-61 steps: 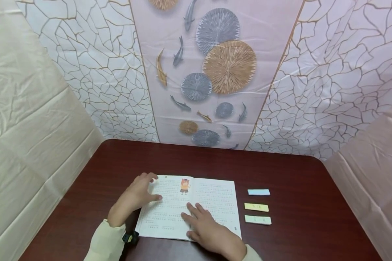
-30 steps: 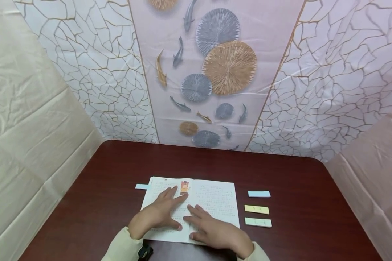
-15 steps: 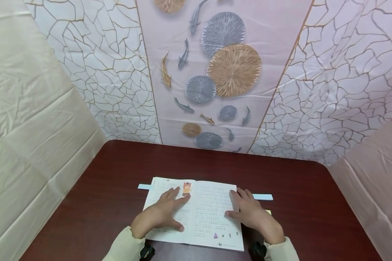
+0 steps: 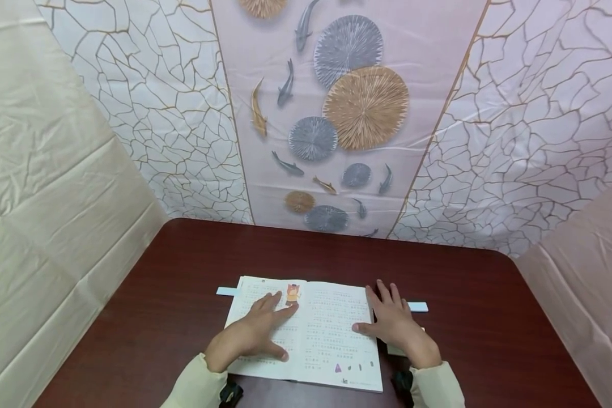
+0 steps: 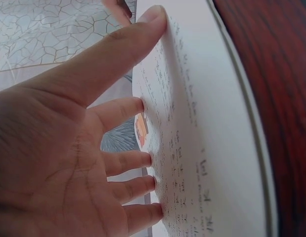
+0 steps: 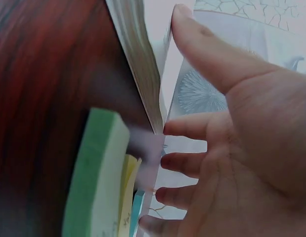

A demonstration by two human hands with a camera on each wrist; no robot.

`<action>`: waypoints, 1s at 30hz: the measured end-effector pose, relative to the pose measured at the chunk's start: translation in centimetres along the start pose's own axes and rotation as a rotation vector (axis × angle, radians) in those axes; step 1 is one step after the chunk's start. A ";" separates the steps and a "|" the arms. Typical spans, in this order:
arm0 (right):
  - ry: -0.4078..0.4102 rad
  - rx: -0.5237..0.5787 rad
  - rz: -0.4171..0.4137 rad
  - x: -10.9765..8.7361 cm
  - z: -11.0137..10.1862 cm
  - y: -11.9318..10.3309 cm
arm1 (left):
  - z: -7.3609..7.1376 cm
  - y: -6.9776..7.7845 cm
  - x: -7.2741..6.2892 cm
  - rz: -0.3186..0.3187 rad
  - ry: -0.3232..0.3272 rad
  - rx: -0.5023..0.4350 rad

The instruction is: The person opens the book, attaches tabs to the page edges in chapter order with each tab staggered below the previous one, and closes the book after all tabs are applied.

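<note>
An open book point(image 4: 331, 317) with printed text and a small cartoon figure lies on the table. My left hand point(image 4: 252, 337) rests on its left page, fingers spread, the fingertips point(image 5: 152, 159) against the paper. At the right edge of the book is my right hand point(image 4: 394, 323), fingers extended; its thumb point(image 6: 185, 12) lies over the right page. A pale blue sticky strip point(image 4: 226, 291) juts out from the upper left edge of the book. Beside the right hand are a blue sticky-note pad point(image 4: 419, 306), a yellow pad point(image 6: 127, 197) and a green pad point(image 6: 93, 173), partly hidden by that hand in the head view.
The dark red-brown table point(image 4: 489, 328) extends around the book. Patterned cloth point(image 4: 306, 85) with fish and round motifs hangs behind it, and plain cream cloth point(image 4: 56, 198) stands at the left.
My left hand has moved from the book's upper left edge onto the page, uncovering the blue strip. My right hand has shifted right, from the book's middle to its right edge, covering the pads.
</note>
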State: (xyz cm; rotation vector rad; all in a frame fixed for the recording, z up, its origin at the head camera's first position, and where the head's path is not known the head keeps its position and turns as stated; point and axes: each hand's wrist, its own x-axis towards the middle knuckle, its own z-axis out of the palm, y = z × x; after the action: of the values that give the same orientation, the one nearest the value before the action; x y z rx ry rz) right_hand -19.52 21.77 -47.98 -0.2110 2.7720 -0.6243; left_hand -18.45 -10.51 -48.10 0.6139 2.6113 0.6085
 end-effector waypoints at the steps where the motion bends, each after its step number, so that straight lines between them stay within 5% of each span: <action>1: -0.008 0.000 0.001 0.0 0.1 0.1 | 0.0 0.1 0.0 -0.001 -0.001 0.000; 10: -0.045 -0.071 0.047 0.2 0.8 0.2 | 0.1 0.2 0.1 0.001 -0.008 -0.021; 15: 0.062 -0.054 0.036 -0.9 0.3 -1.1 | 0.4 0.1 0.2 0.007 -0.008 -0.011; 20: 0.169 0.170 -0.068 -2.6 -0.7 -1.9 | 0.4 0.2 0.2 0.009 -0.010 0.001; 25: 0.295 0.543 -0.215 -3.1 -1.1 -3.0 | 0.0 0.2 0.1 0.018 -0.019 0.029; 28: 0.266 0.709 -0.275 -2.9 -0.7 -3.5 | -0.1 0.0 0.0 0.037 -0.010 0.050; 30: 0.202 0.699 -0.288 -2.8 -0.2 -4.0 | -0.2 -0.1 0.0 0.048 0.019 0.042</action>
State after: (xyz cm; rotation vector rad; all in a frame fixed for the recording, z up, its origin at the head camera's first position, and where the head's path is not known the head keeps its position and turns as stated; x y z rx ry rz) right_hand -16.61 18.83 -45.38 -0.4058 2.5211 -1.7090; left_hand -18.60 -10.66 -48.03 0.6887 2.6401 0.5779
